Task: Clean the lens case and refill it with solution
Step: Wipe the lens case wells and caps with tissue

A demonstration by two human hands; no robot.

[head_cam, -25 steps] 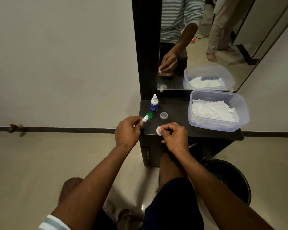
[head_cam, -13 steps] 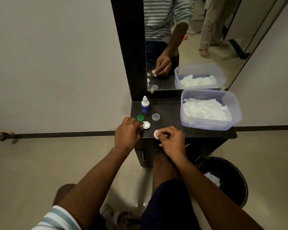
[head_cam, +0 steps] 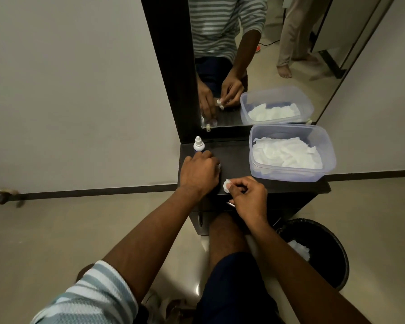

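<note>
Dark shelf, left hand hiding lens case (mostly)

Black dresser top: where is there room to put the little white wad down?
Bare patch: middle of the black dresser top, between left hand and clear plastic tissue tub. Crowded: left edge, around the small white dropper bottle.

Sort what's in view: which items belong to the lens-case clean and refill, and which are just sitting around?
In the job:
- solution bottle on the dark shelf
- white wad, pinched by the right hand
- left hand, resting over the shelf; what is under it is hidden
- tub of tissues
- black bin with a used tissue inside

Lying about:
- mirror
- doorstop at the wall
</note>
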